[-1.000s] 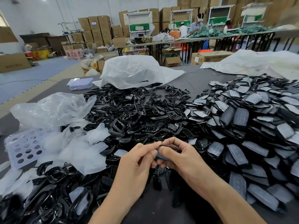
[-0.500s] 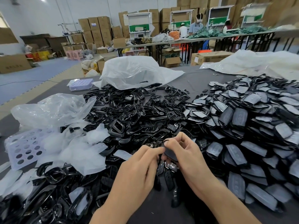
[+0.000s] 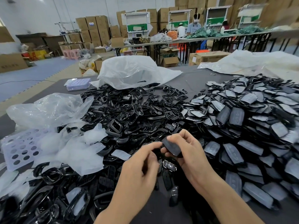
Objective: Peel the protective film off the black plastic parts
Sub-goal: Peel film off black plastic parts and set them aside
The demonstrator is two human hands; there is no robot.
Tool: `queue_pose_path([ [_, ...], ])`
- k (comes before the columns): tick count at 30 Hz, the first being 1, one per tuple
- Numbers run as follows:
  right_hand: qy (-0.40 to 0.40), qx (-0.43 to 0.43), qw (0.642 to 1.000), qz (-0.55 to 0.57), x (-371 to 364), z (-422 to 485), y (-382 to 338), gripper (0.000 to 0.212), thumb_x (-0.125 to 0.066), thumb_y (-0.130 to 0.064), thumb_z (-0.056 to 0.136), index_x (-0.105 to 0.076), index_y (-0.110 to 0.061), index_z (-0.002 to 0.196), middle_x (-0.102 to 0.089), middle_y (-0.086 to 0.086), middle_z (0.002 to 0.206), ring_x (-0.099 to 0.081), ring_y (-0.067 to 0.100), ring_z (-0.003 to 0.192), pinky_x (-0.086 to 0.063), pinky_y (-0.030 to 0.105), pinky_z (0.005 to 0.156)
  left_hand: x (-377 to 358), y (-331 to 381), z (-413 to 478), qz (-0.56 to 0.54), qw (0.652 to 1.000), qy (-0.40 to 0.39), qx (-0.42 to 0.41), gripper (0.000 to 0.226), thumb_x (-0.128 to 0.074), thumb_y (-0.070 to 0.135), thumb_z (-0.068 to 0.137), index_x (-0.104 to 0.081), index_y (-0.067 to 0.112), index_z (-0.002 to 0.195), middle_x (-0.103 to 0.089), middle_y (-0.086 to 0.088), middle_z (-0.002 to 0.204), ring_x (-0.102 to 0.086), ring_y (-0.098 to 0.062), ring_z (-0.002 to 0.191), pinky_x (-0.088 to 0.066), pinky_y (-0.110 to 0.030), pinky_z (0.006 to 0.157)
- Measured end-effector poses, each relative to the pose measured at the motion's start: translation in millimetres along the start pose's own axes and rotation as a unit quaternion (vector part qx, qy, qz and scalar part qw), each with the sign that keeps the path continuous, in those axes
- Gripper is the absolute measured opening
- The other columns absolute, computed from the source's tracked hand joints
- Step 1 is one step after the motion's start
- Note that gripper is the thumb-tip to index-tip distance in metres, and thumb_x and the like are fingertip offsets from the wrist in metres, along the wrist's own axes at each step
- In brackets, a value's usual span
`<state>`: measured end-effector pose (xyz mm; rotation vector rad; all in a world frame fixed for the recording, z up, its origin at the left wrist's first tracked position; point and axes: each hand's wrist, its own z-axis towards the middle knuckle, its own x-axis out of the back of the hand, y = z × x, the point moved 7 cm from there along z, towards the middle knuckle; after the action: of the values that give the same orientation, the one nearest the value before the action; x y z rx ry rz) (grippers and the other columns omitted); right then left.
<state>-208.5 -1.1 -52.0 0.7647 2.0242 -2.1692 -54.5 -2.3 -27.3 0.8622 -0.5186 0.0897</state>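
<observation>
We're gripping one black part in the right hand, thumb on top and fingers curling under it. Its greyish film is facing up, and it's being held above the table. The left hand is sitting just left of the grip, fingers curling, index tip reaching the part's left edge. We can't tell if it's pinching film or nothing.

- **Right of the grip:** pile of film-covered parts.
- **Beyond it:** heap of glossy black frames.
- **Left of it:** loose peeled film lying beside a perforated tray, clear bag behind.
- **Just below the grip:** a few bare black pieces lying on the table.

We're seeing print on the carton far left and a blue label on the stacked boxes at the back. Both are too small to read.
</observation>
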Motion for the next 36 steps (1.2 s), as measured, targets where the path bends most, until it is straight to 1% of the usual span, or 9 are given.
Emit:
queue_pose_path([
  [7, -0.077, 0.003, 0.996, -0.033, -19.4, -8.7, 6.3, 0.020, -0.070, -0.009, 0.093, -0.063, -0.016, 0.075, -0.071, 0.012, 0.085, -0.070, 0.019, 0.068, -0.057, 0.025, 0.062, -1.8, -22.3, 7.2, -0.127, 0.979, 0.019, 0.158, 0.019, -0.060, 0.027, 0.096, -0.066, 0.044, 0.094, -0.067, -0.003, 0.072, -0.059, -0.013, 0.062, -0.051, -0.033, 0.059],
  [12, -0.111, 0.058, 0.971, -0.205, -23.6, -13.1, 7.2, 0.031, -0.066, -0.013, 0.097, -0.073, -0.041, 0.109, -0.074, 0.000, 0.089, -0.074, 0.020, 0.075, -0.058, 0.027, 0.069, 19.4, -35.3, 11.3, -0.104, 0.977, 0.084, 0.168, 0.020, -0.061, 0.012, 0.095, -0.063, 0.024, 0.079, -0.062, 0.001, 0.058, -0.054, -0.006, 0.052, -0.042, -0.014, 0.053],
  [15, -0.129, 0.071, 0.955, -0.257, -24.0, -14.4, 11.1, 0.040, -0.061, -0.017, 0.099, -0.065, -0.051, 0.120, -0.076, 0.002, 0.090, -0.072, 0.015, 0.072, -0.057, 0.024, 0.067, 19.6, -36.4, 13.2, -0.116, 0.975, 0.077, 0.171, 0.023, -0.059, 0.015, 0.098, -0.066, 0.034, 0.086, -0.065, 0.002, 0.063, -0.057, -0.006, 0.055, -0.044, -0.012, 0.055],
  [19, -0.009, 0.148, 0.966, -0.213, 5.7, 0.8, -32.9, 0.042, -0.063, -0.018, 0.098, -0.060, -0.044, 0.130, -0.077, 0.003, 0.090, -0.073, 0.015, 0.072, -0.057, 0.021, 0.066, 15.5, -16.3, 9.5, 0.068, 0.997, 0.028, 0.028, 0.036, -0.046, 0.039, 0.103, -0.046, 0.042, 0.138, -0.062, 0.019, 0.106, -0.061, -0.005, 0.085, -0.047, -0.014, 0.074],
  [21, 0.115, 0.193, 0.965, -0.137, 42.4, 10.4, -74.6, 0.062, -0.066, -0.029, 0.093, -0.041, -0.035, 0.149, -0.078, 0.004, 0.092, -0.075, 0.017, 0.079, -0.058, 0.020, 0.068, 7.9, -2.4, 6.0, 0.239, 0.967, -0.014, -0.089, 0.049, -0.040, 0.040, 0.104, -0.032, 0.035, 0.152, -0.051, 0.018, 0.125, -0.053, 0.000, 0.102, -0.041, -0.015, 0.087],
  [24, 0.199, 0.209, 0.956, -0.057, 74.0, 12.8, -109.2, 0.093, -0.067, -0.034, 0.093, -0.003, -0.029, 0.161, -0.077, 0.012, 0.093, -0.076, 0.021, 0.077, -0.058, 0.022, 0.067, 6.0, 6.0, 7.2, 0.320, 0.936, -0.013, -0.147, 0.055, -0.040, 0.037, 0.102, -0.028, 0.031, 0.155, -0.048, 0.000, 0.134, -0.053, -0.014, 0.103, -0.050, -0.028, 0.086],
  [28, 0.145, 0.187, 0.958, -0.159, 53.3, 8.3, -78.3, 0.070, -0.058, -0.043, 0.095, -0.023, -0.036, 0.156, -0.078, 0.001, 0.096, -0.076, 0.021, 0.077, -0.059, 0.023, 0.064, 6.8, 10.0, 7.6, 0.344, 0.922, 0.003, -0.181, 0.055, -0.040, 0.035, 0.102, -0.026, 0.033, 0.155, -0.046, -0.007, 0.140, -0.057, -0.021, 0.107, -0.053, -0.037, 0.091],
  [32, 0.062, 0.177, 0.943, -0.276, 23.1, 7.5, -30.3, 0.029, -0.051, -0.032, 0.104, -0.055, -0.045, 0.130, -0.077, -0.009, 0.094, -0.074, 0.012, 0.077, -0.057, 0.024, 0.065, 7.4, 10.5, 5.8, 0.340, 0.922, 0.000, -0.187, 0.055, -0.042, 0.034, 0.101, -0.028, 0.034, 0.155, -0.043, -0.008, 0.143, -0.055, -0.022, 0.111, -0.047, -0.034, 0.096],
  [36, 0.021, 0.208, 0.855, -0.475, 11.8, 6.3, -8.8, 0.026, -0.051, -0.030, 0.102, -0.060, -0.047, 0.120, -0.072, -0.021, 0.093, -0.065, -0.002, 0.091, -0.048, 0.013, 0.080, 6.9, 4.6, 6.9, 0.348, 0.922, 0.001, -0.172, 0.055, -0.042, 0.035, 0.101, -0.030, 0.032, 0.154, -0.043, -0.007, 0.142, -0.054, -0.022, 0.114, -0.047, -0.037, 0.098],
])
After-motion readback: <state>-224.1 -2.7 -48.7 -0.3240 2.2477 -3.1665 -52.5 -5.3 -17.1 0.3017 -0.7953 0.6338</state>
